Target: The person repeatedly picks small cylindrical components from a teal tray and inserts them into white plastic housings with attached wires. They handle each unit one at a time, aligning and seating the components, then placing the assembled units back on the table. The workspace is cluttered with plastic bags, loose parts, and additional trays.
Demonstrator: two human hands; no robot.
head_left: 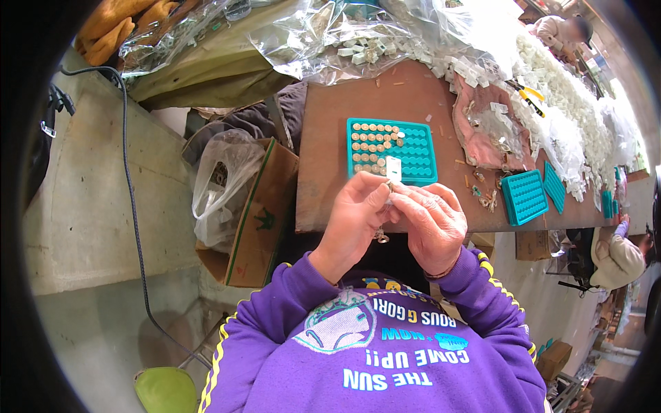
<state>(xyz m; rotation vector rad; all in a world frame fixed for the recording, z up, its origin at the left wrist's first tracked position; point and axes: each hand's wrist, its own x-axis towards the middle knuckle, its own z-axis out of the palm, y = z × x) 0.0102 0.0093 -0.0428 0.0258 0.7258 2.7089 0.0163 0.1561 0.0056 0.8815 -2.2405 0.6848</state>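
Note:
In front of my chest, my left hand (pixel 354 215) and my right hand (pixel 435 224) meet with their fingertips pinched together. Between them stands a small white rectangular plastic piece (pixel 394 167), gripped at its lower end. Whatever small part lies between the fingertips is mostly hidden. A tiny shiny metal piece (pixel 381 237) shows below the fingers of my left hand. Just beyond my hands lies a teal tray (pixel 431 153) with rows of round pockets. Several small round tan pieces (pixel 372 136) fill its left part, and the white piece overlaps its near edge in view.
Right of the tray lie a pink cloth (pixel 475 131), yellow-handled pliers (pixel 530 96) and another teal tray (pixel 523 198). White plastic parts (pixel 564 131) are heaped along the far right. A cardboard box (pixel 265 206) with a plastic bag stands left of the brown table (pixel 323 117). Other people sit at right.

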